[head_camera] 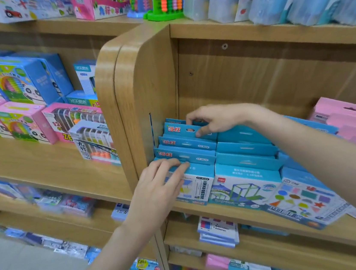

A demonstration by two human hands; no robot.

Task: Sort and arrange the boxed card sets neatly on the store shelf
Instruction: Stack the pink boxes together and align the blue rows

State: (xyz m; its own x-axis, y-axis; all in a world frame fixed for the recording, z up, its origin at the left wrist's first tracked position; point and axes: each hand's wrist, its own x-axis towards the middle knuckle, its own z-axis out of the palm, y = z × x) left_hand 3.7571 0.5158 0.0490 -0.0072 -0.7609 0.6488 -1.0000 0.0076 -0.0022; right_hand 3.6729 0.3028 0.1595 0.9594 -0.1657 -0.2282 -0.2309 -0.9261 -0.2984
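The sorting looks well under way rather than finished. Against the wooden side panel (143, 98), the left column of blue boxed card sets (185, 144) already stands in a tidy front-to-back row, hang-tabs stepping up toward the far wall. Just beside it on the right, a second blue column (245, 149) is likewise filed, and further right the geometric-shapes box (303, 198) lies tilted at the shelf edge (227, 215), with pink boxes (350, 120) stacked behind it (that end looks the least settled, as I judge it).

The left hand (156, 189) rests on the near end of the left column, fingers fairly straight and laid over the tab of the front box (198, 188), pressing rather than gripping. The right hand (213, 119) reaches across to the far end of the same column, its fingers curled over the tab of the rearmost box (181, 130) and thumb at the front, pinching it. So the column lies between the two hands, touching both.

What seems left: squaring this row, then straightening the skewed boxes to the right.
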